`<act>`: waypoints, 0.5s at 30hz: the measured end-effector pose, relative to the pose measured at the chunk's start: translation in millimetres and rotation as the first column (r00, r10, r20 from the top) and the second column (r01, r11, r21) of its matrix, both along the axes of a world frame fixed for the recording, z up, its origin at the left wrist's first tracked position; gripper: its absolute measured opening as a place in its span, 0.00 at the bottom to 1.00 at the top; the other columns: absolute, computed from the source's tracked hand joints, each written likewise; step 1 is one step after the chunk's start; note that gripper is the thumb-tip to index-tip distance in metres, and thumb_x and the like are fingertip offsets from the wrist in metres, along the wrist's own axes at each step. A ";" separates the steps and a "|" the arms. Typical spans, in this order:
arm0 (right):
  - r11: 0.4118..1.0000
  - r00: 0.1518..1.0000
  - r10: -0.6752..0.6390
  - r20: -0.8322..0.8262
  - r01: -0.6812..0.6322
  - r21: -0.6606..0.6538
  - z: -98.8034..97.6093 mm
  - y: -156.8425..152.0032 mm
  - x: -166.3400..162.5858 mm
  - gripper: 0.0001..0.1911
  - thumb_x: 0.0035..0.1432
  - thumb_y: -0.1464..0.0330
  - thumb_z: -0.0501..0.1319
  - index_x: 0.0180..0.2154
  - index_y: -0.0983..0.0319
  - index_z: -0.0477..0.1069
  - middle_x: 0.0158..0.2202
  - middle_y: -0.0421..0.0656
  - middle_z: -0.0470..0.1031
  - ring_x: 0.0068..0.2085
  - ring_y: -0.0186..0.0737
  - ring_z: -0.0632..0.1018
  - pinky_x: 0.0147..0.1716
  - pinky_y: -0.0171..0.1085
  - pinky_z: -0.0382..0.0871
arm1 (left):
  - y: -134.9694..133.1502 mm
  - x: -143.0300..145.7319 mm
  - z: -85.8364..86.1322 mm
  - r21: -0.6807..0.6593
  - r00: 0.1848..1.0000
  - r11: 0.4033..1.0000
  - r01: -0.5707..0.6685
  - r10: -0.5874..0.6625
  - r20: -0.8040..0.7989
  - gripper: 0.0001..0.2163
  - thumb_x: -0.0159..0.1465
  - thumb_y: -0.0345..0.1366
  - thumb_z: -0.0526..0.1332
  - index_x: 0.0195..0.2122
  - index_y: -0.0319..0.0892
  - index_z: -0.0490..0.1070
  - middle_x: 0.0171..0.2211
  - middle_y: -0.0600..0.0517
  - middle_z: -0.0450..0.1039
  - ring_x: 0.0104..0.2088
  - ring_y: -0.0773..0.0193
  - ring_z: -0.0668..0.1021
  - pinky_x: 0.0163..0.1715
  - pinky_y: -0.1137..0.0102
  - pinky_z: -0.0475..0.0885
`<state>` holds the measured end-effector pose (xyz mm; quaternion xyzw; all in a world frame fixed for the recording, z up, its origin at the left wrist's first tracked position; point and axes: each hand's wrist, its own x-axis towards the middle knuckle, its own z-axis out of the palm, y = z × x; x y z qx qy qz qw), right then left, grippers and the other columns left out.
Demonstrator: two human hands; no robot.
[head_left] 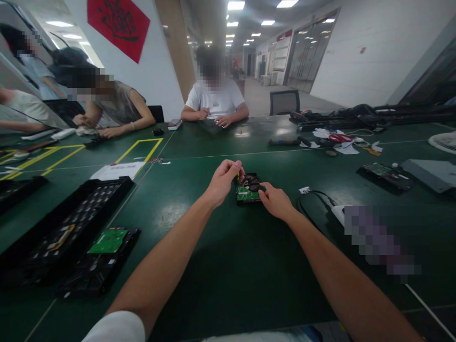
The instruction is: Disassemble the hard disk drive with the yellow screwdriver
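Note:
A hard drive lies on the green table in front of me, its green circuit board facing up on the near side and its dark round housing beyond. My right hand grips the drive's right edge between thumb and fingers. Over the drive's left far corner, my left hand is closed in a pinch on a slim yellow tool. The fingers cover most of that tool, and its tip is too small to make out.
To the left are a long black tray and another hard drive. A third drive lies at right by a grey box. A cable and white device sit nearer. Co-workers sit across the table.

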<state>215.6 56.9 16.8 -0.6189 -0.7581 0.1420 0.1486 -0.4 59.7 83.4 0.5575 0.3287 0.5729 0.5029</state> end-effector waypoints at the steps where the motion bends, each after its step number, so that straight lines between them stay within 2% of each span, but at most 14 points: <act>1: 1.000 1.000 0.000 0.001 0.000 -0.003 -0.7 0.3 0.2 0.23 0.74 0.58 0.50 0.64 0.59 0.64 0.43 0.48 0.82 0.37 0.45 0.80 0.33 0.37 0.63 | 0.4 -1.3 0.6 0.015 1.000 1.000 -0.014 0.015 -0.021 0.16 0.66 0.51 0.64 0.33 0.43 0.68 0.31 0.53 0.72 0.32 0.67 0.72 0.39 0.68 0.67; 4: 1.000 1.000 -0.008 0.012 0.008 -0.013 -1.4 1.0 0.0 0.24 0.74 0.57 0.50 0.65 0.59 0.63 0.44 0.49 0.82 0.38 0.46 0.80 0.33 0.38 0.64 | 0.9 -5.0 2.7 0.057 0.996 0.997 -0.045 0.049 -0.074 0.16 0.65 0.50 0.66 0.32 0.42 0.72 0.32 0.53 0.71 0.34 0.66 0.71 0.39 0.70 0.66; 8: 1.000 0.999 -0.016 0.034 0.016 -0.014 1.1 0.4 -1.7 0.24 0.74 0.58 0.50 0.65 0.60 0.64 0.43 0.49 0.82 0.39 0.46 0.81 0.35 0.38 0.65 | -0.6 -6.3 4.4 0.043 0.995 0.998 0.045 -0.041 -0.088 0.16 0.66 0.51 0.65 0.37 0.41 0.77 0.34 0.51 0.74 0.36 0.65 0.74 0.41 0.70 0.67; 12: 1.000 0.999 -0.009 0.043 0.010 -0.012 3.1 -0.6 -2.2 0.24 0.74 0.58 0.51 0.65 0.60 0.64 0.42 0.49 0.82 0.38 0.47 0.80 0.34 0.38 0.64 | -2.8 -2.5 3.9 -0.021 0.993 0.993 0.120 -0.120 -0.005 0.17 0.68 0.51 0.62 0.41 0.40 0.77 0.35 0.50 0.75 0.37 0.64 0.77 0.42 0.67 0.70; 15: 1.000 0.999 -0.011 0.032 0.011 -0.021 2.0 -0.4 -1.0 0.24 0.74 0.58 0.50 0.65 0.60 0.63 0.41 0.49 0.82 0.37 0.46 0.80 0.33 0.37 0.63 | -2.8 1.1 2.9 -0.034 0.990 0.992 0.125 -0.122 0.072 0.15 0.69 0.49 0.60 0.37 0.40 0.74 0.31 0.51 0.72 0.33 0.64 0.76 0.40 0.67 0.71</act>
